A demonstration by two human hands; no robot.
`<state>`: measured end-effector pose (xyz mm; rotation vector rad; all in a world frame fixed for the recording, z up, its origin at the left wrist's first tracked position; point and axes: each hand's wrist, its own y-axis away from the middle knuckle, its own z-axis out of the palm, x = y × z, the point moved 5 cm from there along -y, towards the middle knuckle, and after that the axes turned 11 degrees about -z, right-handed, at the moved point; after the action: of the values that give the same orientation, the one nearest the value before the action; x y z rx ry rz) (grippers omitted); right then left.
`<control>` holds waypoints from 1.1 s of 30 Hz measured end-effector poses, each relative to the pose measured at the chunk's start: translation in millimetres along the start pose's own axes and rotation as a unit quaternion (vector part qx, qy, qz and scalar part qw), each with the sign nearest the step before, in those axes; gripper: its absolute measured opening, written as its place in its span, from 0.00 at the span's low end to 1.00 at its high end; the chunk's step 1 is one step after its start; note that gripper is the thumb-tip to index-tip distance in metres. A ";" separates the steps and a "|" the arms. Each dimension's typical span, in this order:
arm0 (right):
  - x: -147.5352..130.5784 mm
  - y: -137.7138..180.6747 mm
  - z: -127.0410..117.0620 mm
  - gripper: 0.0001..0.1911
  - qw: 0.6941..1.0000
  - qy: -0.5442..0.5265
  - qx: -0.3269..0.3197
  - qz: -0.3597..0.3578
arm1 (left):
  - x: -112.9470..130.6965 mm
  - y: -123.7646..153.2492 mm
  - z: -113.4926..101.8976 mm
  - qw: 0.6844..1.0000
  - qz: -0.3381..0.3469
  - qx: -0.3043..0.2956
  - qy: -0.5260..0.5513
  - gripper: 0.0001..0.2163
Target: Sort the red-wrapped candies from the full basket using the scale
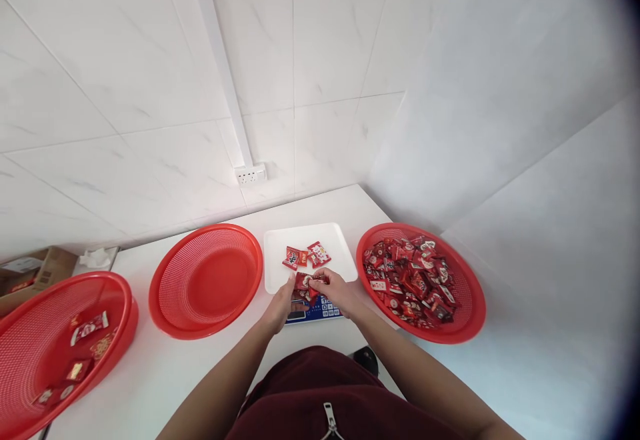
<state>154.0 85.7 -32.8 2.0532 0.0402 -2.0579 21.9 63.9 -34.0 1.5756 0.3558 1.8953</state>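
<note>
Over the front of a weighing scale, my left hand (283,305) and my right hand (337,289) come together. Between them are several small red snack packets (305,283), pinched by the fingers of both hands. On the scale's white tray (277,237) lie a red and orange packet (295,257) and a red and white packet (319,254), just beyond my fingers. The blue key panel (327,309) of the scale shows below my hands, and its display is partly covered. How many packets each hand holds is hidden.
A red basket (367,230) heaped with red packets stands to the right. Left of the scale is another red basket (253,240) with none inside. At far left a third basket (127,323) holds several packets, near a cardboard box (63,268). A wall socket (251,174) sits behind.
</note>
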 end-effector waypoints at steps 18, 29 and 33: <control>22.8 3.7 -55.6 0.19 0.993 0.004 0.103 0.057 | 50.5 19.6 -125.3 0.738 0.113 0.413 -0.521 0.27; 21.4 9.0 -53.2 0.21 0.995 0.022 0.083 0.055 | 38.2 -91.4 -8.8 0.727 0.132 0.202 -0.643 0.20; 26.3 12.6 -57.6 0.19 0.994 0.012 0.092 0.054 | 40.3 -87.0 -21.5 0.728 0.148 0.203 -0.638 0.17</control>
<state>213.2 80.3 -57.9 2.1338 -0.2618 -2.0388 24.5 159.1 -58.3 2.9171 -0.1413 0.4809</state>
